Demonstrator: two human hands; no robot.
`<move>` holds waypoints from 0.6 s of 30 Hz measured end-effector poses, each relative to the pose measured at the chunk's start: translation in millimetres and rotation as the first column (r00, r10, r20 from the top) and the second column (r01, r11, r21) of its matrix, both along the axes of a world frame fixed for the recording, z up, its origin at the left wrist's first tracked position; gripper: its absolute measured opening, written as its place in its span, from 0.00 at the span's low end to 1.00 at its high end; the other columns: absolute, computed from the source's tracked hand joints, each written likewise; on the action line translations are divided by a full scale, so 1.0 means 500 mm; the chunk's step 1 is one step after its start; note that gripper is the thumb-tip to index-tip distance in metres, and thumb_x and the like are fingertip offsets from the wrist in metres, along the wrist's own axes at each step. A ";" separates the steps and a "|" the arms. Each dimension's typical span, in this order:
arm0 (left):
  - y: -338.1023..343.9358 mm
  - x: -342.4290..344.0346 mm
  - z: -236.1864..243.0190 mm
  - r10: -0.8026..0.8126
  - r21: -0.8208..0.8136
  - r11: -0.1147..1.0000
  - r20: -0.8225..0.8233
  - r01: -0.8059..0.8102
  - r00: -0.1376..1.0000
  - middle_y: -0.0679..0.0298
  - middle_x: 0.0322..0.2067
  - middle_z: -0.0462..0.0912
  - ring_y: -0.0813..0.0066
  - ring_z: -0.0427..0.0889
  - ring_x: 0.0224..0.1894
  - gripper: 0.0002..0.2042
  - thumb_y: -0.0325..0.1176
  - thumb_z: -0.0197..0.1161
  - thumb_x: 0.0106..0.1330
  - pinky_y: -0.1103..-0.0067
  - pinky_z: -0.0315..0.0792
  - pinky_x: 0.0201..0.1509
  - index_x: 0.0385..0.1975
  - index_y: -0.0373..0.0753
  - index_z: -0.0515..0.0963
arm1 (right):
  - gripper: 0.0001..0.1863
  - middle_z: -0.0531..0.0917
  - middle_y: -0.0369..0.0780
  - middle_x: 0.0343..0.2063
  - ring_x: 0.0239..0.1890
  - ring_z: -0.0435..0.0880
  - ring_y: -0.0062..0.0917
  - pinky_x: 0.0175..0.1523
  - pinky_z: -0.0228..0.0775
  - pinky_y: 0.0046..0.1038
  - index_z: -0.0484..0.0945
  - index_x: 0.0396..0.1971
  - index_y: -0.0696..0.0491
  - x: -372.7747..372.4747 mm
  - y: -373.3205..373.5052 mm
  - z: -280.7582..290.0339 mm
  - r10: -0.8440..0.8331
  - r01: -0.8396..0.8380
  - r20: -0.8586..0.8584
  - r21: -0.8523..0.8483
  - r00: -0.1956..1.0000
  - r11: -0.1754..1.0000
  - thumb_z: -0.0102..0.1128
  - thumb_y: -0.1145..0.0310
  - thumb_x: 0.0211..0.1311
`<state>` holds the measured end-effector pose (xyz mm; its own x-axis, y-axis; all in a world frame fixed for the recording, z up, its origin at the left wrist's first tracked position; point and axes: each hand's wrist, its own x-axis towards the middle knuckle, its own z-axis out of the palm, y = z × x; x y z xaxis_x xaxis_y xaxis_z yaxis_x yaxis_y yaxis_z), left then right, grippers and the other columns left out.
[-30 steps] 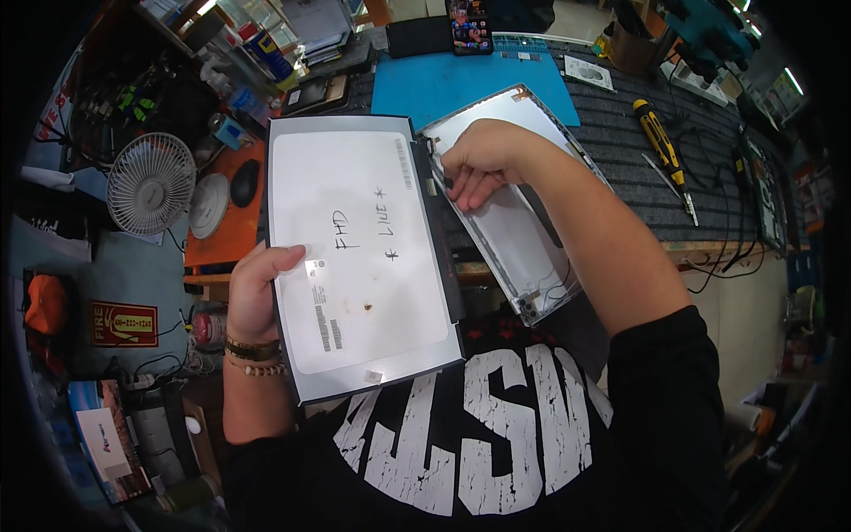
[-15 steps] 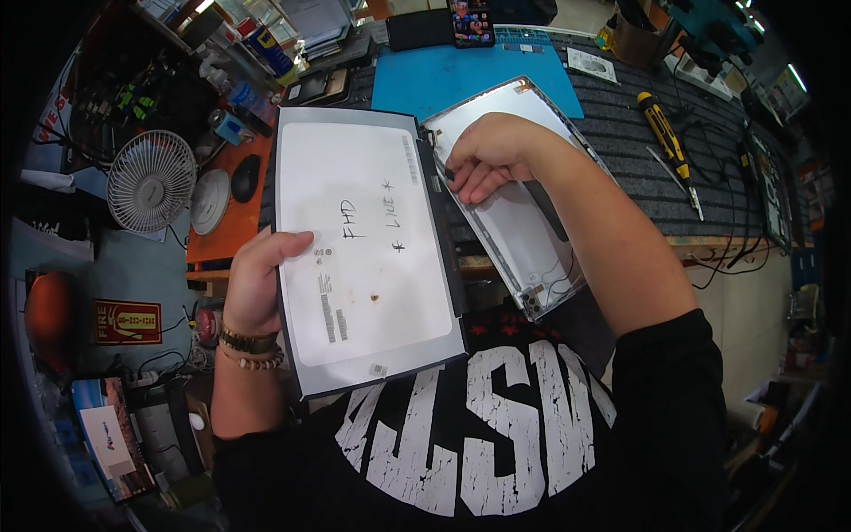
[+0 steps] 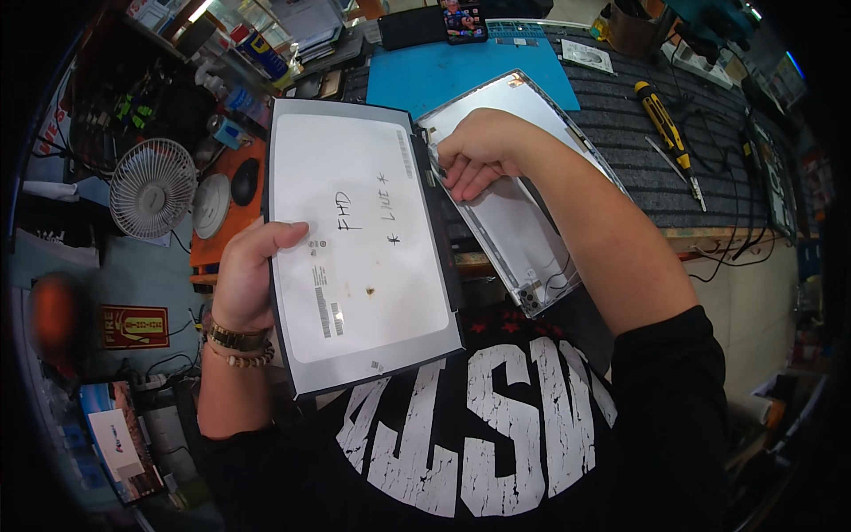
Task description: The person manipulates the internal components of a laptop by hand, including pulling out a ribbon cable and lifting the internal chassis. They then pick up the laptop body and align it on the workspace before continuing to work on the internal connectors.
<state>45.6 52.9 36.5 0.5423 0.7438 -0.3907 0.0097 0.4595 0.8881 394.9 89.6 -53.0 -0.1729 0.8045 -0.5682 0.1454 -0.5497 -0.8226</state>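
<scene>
LCD panel lifted clear of the lid shell, back side up, cable end being worked.

Bench [image 3: 620, 115] carries a blue mat [image 3: 470, 71] and a ribbed dark mat; the silver laptop lid shell [image 3: 523, 222] lies tilted over its near edge. The bare LCD panel [image 3: 359, 239], white back with handwriting and barcode stickers facing up, sits just left of the shell, edges nearly touching. Versus a second ago the panel has swung a bit more upright and toward the chest, so it looks free of the shell, not seated. Left hand [image 3: 248, 275] grips its left edge, thumb on top, fingers wrapped under. Right hand [image 3: 479, 151] is curled at the panel's upper right corner, fingertips pinching there; what they pinch I cannot tell. Small desk fan [image 3: 152, 188] left, yellow-handled screwdriver [image 3: 660, 120] well apart on the right.
</scene>
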 end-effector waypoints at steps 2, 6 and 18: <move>-0.007 0.011 0.008 0.001 0.008 1.000 0.008 -0.001 1.000 0.40 0.52 0.89 0.56 0.95 0.46 0.24 0.31 0.59 0.75 0.67 0.90 0.52 0.62 0.15 0.74 | 0.18 0.90 0.59 0.40 0.34 0.96 0.43 0.37 0.94 0.36 0.83 0.42 0.72 0.000 0.000 0.004 0.007 -0.007 0.008 -0.013 1.000 1.000 0.71 0.71 0.60; -0.004 0.008 0.007 0.004 0.028 1.000 -0.011 -0.003 1.000 0.40 0.53 0.89 0.55 0.94 0.48 0.24 0.31 0.58 0.76 0.67 0.90 0.53 0.63 0.15 0.74 | 0.18 0.90 0.59 0.40 0.35 0.96 0.44 0.37 0.94 0.37 0.83 0.40 0.72 0.000 0.003 0.002 -0.012 0.012 0.002 -0.018 1.000 1.000 0.72 0.71 0.60; -0.001 0.016 0.017 -0.028 0.004 1.000 -0.008 0.028 1.000 0.40 0.55 0.88 0.55 0.94 0.50 0.26 0.32 0.57 0.75 0.65 0.90 0.55 0.66 0.16 0.71 | 0.18 0.90 0.59 0.39 0.36 0.96 0.44 0.36 0.94 0.35 0.83 0.40 0.75 0.001 0.012 -0.003 0.034 -0.034 0.001 -0.047 0.999 0.998 0.71 0.73 0.60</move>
<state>53.4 52.5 45.2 0.5601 0.7297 -0.3924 0.0300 0.4554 0.8898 395.2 95.8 -54.6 -0.1988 0.7707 -0.6054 0.1661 -0.5823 -0.7958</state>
